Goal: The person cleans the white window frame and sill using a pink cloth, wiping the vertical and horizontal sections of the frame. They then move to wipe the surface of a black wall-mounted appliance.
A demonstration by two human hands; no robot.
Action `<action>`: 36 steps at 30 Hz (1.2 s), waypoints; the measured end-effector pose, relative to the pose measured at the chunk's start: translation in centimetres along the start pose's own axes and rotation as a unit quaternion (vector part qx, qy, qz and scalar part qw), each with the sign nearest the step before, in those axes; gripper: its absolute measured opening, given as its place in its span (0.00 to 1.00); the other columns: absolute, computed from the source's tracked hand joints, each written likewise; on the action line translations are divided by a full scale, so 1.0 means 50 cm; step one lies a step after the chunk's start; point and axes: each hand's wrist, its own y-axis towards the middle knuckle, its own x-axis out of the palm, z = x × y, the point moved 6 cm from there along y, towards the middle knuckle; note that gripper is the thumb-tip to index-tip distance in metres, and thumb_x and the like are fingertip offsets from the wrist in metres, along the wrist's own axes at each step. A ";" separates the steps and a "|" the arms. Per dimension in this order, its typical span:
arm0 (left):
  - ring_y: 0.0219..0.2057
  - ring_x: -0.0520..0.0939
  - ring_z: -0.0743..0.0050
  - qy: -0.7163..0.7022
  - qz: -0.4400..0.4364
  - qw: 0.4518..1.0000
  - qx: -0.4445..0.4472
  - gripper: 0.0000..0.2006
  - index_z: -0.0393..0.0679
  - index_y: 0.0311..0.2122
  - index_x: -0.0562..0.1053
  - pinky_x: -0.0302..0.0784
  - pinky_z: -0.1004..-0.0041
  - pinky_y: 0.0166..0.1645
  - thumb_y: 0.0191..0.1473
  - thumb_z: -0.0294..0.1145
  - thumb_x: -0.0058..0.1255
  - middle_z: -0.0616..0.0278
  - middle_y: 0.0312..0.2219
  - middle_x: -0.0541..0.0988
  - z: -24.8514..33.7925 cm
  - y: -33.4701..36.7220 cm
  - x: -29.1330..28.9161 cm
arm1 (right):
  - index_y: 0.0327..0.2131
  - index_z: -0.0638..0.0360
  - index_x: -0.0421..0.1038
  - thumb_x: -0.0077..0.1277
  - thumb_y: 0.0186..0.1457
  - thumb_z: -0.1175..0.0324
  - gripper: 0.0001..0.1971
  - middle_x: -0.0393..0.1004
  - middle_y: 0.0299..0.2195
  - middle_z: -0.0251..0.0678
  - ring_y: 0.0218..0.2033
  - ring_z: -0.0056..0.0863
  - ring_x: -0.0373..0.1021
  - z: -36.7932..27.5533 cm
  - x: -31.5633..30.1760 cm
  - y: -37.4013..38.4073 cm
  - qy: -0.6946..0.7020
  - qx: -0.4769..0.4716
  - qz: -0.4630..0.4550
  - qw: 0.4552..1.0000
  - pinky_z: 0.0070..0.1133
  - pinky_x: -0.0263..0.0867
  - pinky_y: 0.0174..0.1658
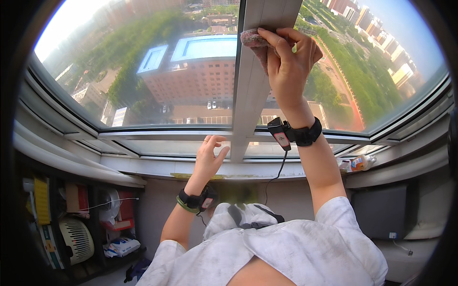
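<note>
The right hand [287, 64] is raised high against the pale vertical window post [250, 86], its fingers curled and clamped on a pinkish cloth [255, 42] that is pressed to the face of the post. Only a bunched corner of the cloth shows at the fingertips and a strip beside the palm; the rest is hidden behind the hand, so its full shape is hard to make out. A black wrist device [296, 133] wraps the right wrist, and a thin dark cable [276, 174] hangs from it down to the white shirt [286, 248].

The left hand [210, 155] rests lower, on the window sill [157, 167] just left of the foot of the post, fingers loosely apart and bent, gripping nothing that can be seen. It wears a second black wrist band [194, 200] with a green edge.

On the sill at the right lies a small bottle [359, 163], partly cut off by the frame. At the lower left a dark shelf [90, 224] holds boxes, a white fan-like grille [76, 238] and packets, all dim and bent by the lens. The post's top runs out of the picture, and the person's torso is cropped at the bottom edge
</note>
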 end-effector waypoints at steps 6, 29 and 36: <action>0.36 0.78 0.67 -0.004 -0.025 1.000 -0.004 0.11 0.38 0.40 0.71 0.73 0.71 0.41 0.51 0.27 0.55 0.59 0.36 0.75 0.021 0.026 0.014 | 0.35 0.36 0.75 0.59 0.43 0.67 0.13 0.68 0.36 0.18 0.40 0.22 0.63 -0.045 0.030 -0.173 0.032 -0.007 -0.085 0.996 0.26 0.51 0.45; 0.38 0.79 0.69 0.020 -0.007 1.000 -0.008 0.12 0.39 0.41 0.72 0.72 0.72 0.43 0.52 0.30 0.55 0.59 0.38 0.76 0.030 0.060 -0.004 | 0.33 0.35 0.75 0.57 0.43 0.67 0.11 0.64 0.30 0.22 0.38 0.20 0.62 -0.021 -0.002 -0.481 0.019 -0.009 -0.330 0.944 0.25 0.48 0.45; 0.36 0.79 0.68 0.020 0.004 1.000 0.000 0.12 0.39 0.41 0.72 0.72 0.72 0.42 0.52 0.30 0.55 0.58 0.38 0.76 0.020 0.034 -0.008 | 0.33 0.35 0.75 0.56 0.44 0.65 0.11 0.63 0.30 0.22 0.38 0.21 0.62 -0.004 -0.012 -0.265 0.033 0.028 -0.184 0.982 0.26 0.48 0.46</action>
